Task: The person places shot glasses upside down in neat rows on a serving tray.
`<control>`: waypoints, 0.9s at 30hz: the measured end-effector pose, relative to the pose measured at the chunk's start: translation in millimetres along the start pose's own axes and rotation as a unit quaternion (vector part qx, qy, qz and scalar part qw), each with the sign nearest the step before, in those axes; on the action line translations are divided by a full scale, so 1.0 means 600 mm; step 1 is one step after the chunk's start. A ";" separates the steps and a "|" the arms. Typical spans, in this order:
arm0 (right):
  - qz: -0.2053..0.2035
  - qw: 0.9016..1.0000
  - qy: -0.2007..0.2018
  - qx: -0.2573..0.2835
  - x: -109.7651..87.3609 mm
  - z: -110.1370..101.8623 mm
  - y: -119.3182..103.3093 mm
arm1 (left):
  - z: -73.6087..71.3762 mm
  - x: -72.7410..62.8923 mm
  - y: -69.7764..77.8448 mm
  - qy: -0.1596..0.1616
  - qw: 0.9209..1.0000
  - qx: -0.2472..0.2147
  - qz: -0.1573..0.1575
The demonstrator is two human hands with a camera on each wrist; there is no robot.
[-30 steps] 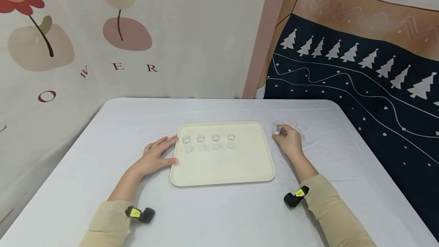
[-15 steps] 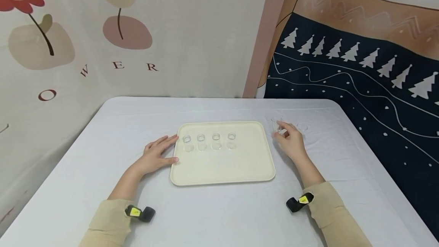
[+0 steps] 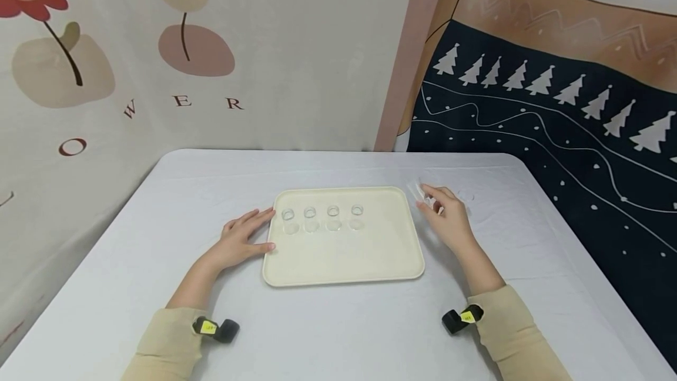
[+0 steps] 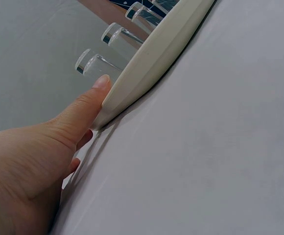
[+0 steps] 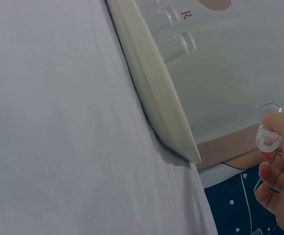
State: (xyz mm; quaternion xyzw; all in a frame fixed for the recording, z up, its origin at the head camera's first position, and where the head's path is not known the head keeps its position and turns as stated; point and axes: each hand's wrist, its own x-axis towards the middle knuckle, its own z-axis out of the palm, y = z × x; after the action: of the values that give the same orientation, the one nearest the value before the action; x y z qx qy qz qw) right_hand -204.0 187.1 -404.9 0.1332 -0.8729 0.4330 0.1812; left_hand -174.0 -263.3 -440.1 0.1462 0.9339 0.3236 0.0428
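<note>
Right of the cream tray (image 3: 391,251), my right hand (image 3: 448,216) pinches a clear shot glass (image 3: 416,190) between thumb and fingers. That glass is tilted, and its thick round base (image 5: 268,141) faces the camera in the right wrist view. My left hand (image 3: 240,241) lies against the tray's left edge with fingers spread and straight. Its thumb (image 4: 90,100) touches the rim in the left wrist view. Several shot glasses (image 3: 332,219) stand upside down in a row along the tray's back half, thick bases up.
Another clear glass (image 3: 466,195) stands on the table behind my right hand, partly hidden by it. A white cloth (image 3: 338,334) covers the table. Printed hangings (image 3: 296,75) rise beyond its back edge.
My right hand has lifted the shot glass and tilted it, moving slightly left toward the tray. The left hand and the row of glasses have stayed put.
</note>
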 end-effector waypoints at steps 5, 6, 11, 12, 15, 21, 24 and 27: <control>-0.024 0.999 0.025 -0.020 -0.001 -0.002 -0.014 | 0.000 -0.001 0.001 0.003 1.000 0.001 0.000; -0.027 0.999 0.029 -0.021 0.000 -0.002 -0.017 | 0.000 -0.002 0.002 0.004 1.000 0.001 0.001; -0.028 0.999 0.036 -0.010 0.001 -0.002 -0.028 | 0.000 -0.002 0.004 0.004 1.000 0.001 0.000; -0.027 0.999 0.036 -0.007 0.002 -0.002 -0.030 | -0.001 -0.002 0.004 0.004 1.000 0.002 -0.001; -0.026 0.999 0.035 -0.003 0.004 -0.002 -0.035 | -0.001 -0.001 0.004 0.003 1.000 0.002 -0.004; -0.019 1.000 0.024 0.001 0.005 0.002 -0.046 | -0.001 -0.001 0.003 0.007 1.000 0.002 0.005; -0.027 0.999 0.017 0.004 0.007 0.008 -0.051 | -0.001 -0.001 0.003 0.006 1.000 0.003 0.006; -0.037 0.999 0.005 0.009 0.008 0.016 -0.055 | -0.001 -0.001 0.003 0.004 1.000 0.003 0.004</control>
State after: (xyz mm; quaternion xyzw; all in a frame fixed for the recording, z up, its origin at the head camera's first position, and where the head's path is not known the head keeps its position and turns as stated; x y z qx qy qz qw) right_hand -197.6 159.6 -385.1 0.1649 -0.8624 0.4346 0.2006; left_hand -173.3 -262.5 -438.3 0.1489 0.9342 0.3219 0.0377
